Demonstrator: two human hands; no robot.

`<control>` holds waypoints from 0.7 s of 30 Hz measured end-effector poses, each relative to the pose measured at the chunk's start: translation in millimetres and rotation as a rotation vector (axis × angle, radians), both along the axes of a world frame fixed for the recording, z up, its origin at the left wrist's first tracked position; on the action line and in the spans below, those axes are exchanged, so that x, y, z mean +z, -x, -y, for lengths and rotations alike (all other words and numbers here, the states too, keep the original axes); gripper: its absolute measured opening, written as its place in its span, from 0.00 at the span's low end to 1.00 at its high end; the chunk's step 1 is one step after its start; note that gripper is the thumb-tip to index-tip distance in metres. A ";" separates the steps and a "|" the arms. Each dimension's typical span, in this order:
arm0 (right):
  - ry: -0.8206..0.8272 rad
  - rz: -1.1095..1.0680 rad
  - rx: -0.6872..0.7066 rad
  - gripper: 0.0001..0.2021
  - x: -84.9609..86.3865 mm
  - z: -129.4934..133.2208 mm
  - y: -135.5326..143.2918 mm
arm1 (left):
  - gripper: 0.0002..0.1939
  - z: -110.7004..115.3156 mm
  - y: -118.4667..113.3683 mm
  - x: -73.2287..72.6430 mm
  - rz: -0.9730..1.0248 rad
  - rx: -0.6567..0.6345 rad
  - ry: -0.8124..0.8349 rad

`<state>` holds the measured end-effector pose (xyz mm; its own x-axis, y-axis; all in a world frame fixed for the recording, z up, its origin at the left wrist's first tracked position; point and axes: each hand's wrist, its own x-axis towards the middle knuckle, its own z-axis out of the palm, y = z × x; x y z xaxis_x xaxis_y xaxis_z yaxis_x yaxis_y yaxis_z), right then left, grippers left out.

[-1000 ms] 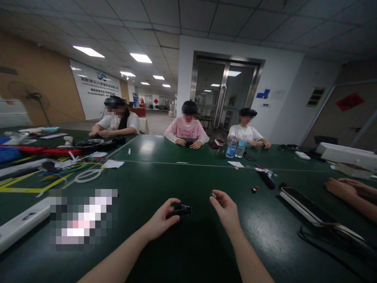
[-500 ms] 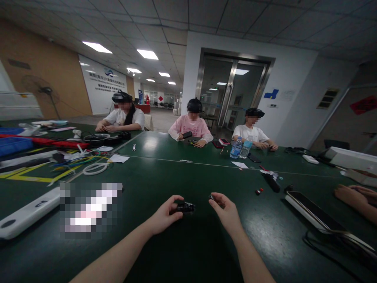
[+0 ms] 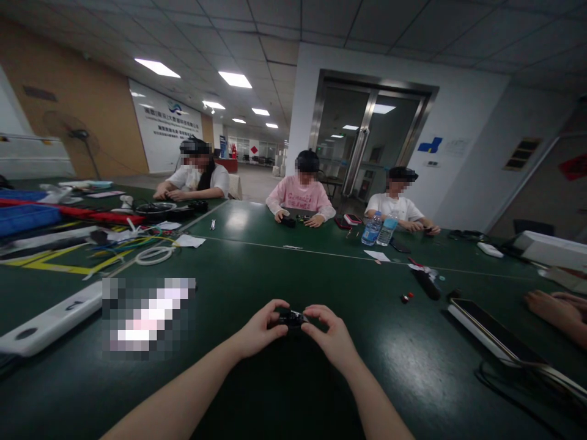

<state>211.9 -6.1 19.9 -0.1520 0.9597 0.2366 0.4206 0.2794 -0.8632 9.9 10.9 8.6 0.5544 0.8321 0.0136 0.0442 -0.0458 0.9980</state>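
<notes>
My left hand [image 3: 260,329] is closed on a small black object [image 3: 292,318] with shiny, glossy parts, pinching its left end between thumb and fingers just above the green table. What kind of object it is, I cannot make out. My right hand [image 3: 334,337] is closed too, its thumb and fingertips at the right end of the same object. A small dark piece pinched there is mostly hidden by the fingers, and whether it touches the object or is joined to it is unclear.
A white power strip [image 3: 59,315] and a blurred-out bright item [image 3: 153,315] lie to the left. On the right are a phone on a white box [image 3: 493,333], small red-and-black bits [image 3: 406,297] and another person's hand [image 3: 548,308]. Water bottles [image 3: 380,230] stand farther back; three people sit opposite.
My right hand has moved left with its small dark piece, up to the right end of the black object. The left hand keeps its hold. The view has shifted slightly.
</notes>
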 end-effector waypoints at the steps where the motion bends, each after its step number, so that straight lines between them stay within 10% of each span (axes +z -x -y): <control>1: -0.001 0.002 0.017 0.09 -1.5 0.1 3.2 | 0.21 -0.1 -0.4 -0.5 0.010 0.001 0.000; 21: 0.036 -0.054 0.079 0.15 -13.0 0.6 15.0 | 0.20 -4.5 1.3 -5.4 0.062 0.002 0.018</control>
<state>196.8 -6.6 6.9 -0.2153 0.9533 0.2119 0.3516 0.2781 -0.8939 8.6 15.5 3.1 0.5512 0.8337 0.0334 -0.0181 -0.0281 0.9994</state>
